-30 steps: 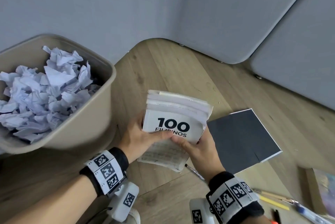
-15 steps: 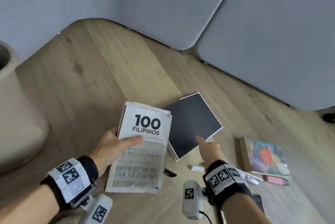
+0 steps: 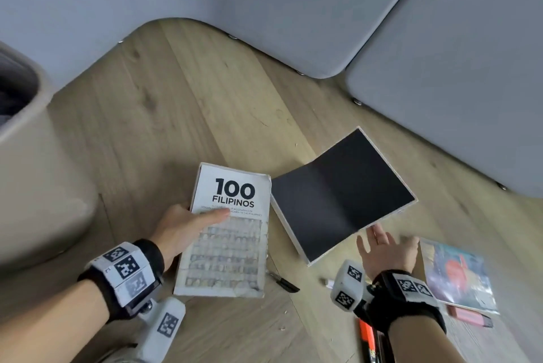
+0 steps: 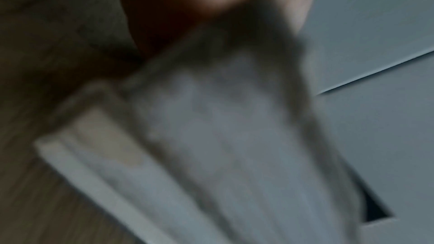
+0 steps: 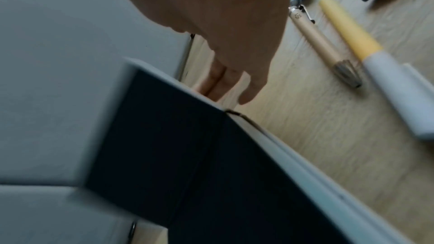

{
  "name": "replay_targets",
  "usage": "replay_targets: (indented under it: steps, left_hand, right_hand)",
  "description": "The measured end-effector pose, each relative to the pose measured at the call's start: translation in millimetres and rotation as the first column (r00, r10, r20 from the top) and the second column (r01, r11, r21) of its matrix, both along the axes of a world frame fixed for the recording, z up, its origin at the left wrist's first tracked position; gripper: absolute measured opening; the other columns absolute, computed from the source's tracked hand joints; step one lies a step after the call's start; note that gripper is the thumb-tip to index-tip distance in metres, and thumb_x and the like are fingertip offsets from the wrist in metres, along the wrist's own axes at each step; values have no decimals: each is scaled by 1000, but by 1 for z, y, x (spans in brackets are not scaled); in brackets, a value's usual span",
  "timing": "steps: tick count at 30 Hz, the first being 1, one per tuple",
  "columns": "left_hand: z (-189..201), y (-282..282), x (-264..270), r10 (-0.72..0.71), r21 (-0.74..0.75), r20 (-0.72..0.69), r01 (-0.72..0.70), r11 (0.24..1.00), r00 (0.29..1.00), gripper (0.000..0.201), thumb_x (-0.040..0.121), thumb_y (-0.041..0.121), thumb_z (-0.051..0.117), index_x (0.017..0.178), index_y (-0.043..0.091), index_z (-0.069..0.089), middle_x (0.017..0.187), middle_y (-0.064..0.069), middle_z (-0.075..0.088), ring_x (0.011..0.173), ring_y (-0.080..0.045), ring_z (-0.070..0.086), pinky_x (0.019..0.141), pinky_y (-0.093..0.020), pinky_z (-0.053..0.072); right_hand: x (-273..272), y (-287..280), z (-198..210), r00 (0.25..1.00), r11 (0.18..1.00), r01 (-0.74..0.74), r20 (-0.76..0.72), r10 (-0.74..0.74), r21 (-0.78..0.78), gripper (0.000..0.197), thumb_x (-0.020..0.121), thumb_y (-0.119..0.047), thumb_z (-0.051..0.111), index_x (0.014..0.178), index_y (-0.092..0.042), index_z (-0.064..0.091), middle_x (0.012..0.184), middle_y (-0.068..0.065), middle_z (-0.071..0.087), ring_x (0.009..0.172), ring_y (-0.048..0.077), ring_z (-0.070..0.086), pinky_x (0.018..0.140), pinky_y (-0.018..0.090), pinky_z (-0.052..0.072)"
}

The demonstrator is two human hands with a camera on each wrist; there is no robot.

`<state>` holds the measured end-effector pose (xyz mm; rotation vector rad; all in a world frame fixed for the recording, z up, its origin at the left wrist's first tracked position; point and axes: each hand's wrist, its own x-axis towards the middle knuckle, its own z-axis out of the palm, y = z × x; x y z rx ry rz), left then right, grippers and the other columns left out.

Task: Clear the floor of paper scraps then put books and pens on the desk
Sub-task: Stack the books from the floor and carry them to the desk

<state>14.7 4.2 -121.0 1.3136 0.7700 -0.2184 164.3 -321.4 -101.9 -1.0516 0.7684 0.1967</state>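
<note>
My left hand (image 3: 199,221) grips a white book titled "100 Filipinos" (image 3: 232,245) by its left edge, thumb across the cover, fingers hidden beneath. The left wrist view shows that book (image 4: 211,146) only as a blur. A black-covered book (image 3: 340,195) lies just to its right on the wood floor. My right hand (image 3: 379,239) is at the black book's near right edge, fingers straight. In the right wrist view its fingertips (image 5: 223,79) reach behind the edge of the black book (image 5: 187,155), and I cannot tell whether they touch it.
A colourful book (image 3: 458,274) lies on the floor at the right, with a pink highlighter (image 3: 470,315) and an orange marker (image 3: 367,339) near it. A gold pen (image 5: 324,47) and a yellow-white marker (image 5: 366,58) lie beside my right hand. A beige bin (image 3: 35,186) stands at the left. Grey panels close the back.
My right hand let go of the white book and moved right to the black book's edge. The view swung right, off the bin. My left hand keeps the white book.
</note>
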Motion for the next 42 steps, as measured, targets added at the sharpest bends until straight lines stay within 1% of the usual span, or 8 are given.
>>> replay_targets:
  steps: [3, 7, 9, 15, 24, 30, 36, 42]
  left_hand:
    - [-5, -3, 2, 35, 33, -19, -34, 999, 999, 34, 67, 41, 84, 91, 18, 78, 84, 5, 77, 82, -13, 73, 81, -33, 55]
    - [-8, -6, 3, 37, 61, -8, -36, 997, 999, 34, 67, 43, 83, 92, 20, 78, 84, 7, 77, 81, -11, 73, 78, -31, 55]
    - [-8, -6, 2, 37, 74, 2, -37, 997, 999, 34, 68, 43, 83, 92, 20, 78, 84, 8, 77, 80, -9, 73, 75, -28, 54]
    - [-7, -5, 1, 22, 63, -1, -22, 998, 1000, 37, 66, 45, 83, 93, 19, 78, 85, 6, 77, 80, -13, 74, 82, -35, 56]
    - [-8, -6, 1, 31, 117, -39, -26, 993, 999, 36, 64, 53, 82, 87, 25, 78, 80, 9, 76, 78, -11, 73, 78, -31, 55]
    - [7, -23, 14, 122, 31, -119, -119, 992, 985, 42, 70, 52, 79, 89, 16, 74, 80, -2, 76, 73, -22, 73, 69, -34, 59]
    - [7, -34, 40, 167, -76, -79, -173, 982, 983, 113, 41, 106, 28, 104, 22, 73, 95, -3, 76, 87, -26, 72, 84, -40, 54]
    - [4, -43, 34, 20, 92, 17, -21, 995, 1000, 43, 67, 55, 79, 92, 21, 75, 81, 8, 76, 71, -6, 72, 67, -24, 55]
  right_hand:
    - [-18, 14, 8, 932, 851, -346, -41, 360, -395, 41, 97, -46, 46, 122, -16, 58, 87, 0, 67, 106, 17, 60, 110, 45, 34]
    - [-36, 32, -9, 610, 40, -539, -357, 708, -841, 79, 66, -46, 83, 131, -22, 45, 121, -1, 40, 113, 16, 42, 99, 32, 37]
    - [-39, 37, -11, 600, -86, -504, -420, 680, -859, 92, 59, -53, 84, 134, -27, 39, 126, 1, 32, 120, 21, 29, 103, 37, 31]
    - [-26, 34, -9, 574, -221, -627, -635, 517, -747, 120, 50, -71, 78, 145, -16, 28, 136, 8, 38, 129, 30, 32, 107, 47, 33]
    - [-39, 46, 35, 557, 218, -669, -285, 780, -711, 29, 78, -33, 77, 95, -14, 65, 88, 2, 75, 80, 20, 71, 76, 41, 59]
    - [-79, 90, 80, 640, -126, 107, -28, 768, -986, 21, 90, -20, 62, 91, -13, 42, 75, 3, 56, 55, 21, 47, 45, 22, 27]
    - [-140, 119, 42, 182, -442, -90, -451, 874, -892, 66, 91, -73, 29, 129, -23, 51, 141, 1, 52, 103, 22, 54, 88, 36, 50]
    - [-79, 100, 45, 437, -204, -264, -306, 846, -943, 59, 88, -64, 42, 127, -21, 51, 119, -5, 61, 103, 12, 52, 92, 36, 43]
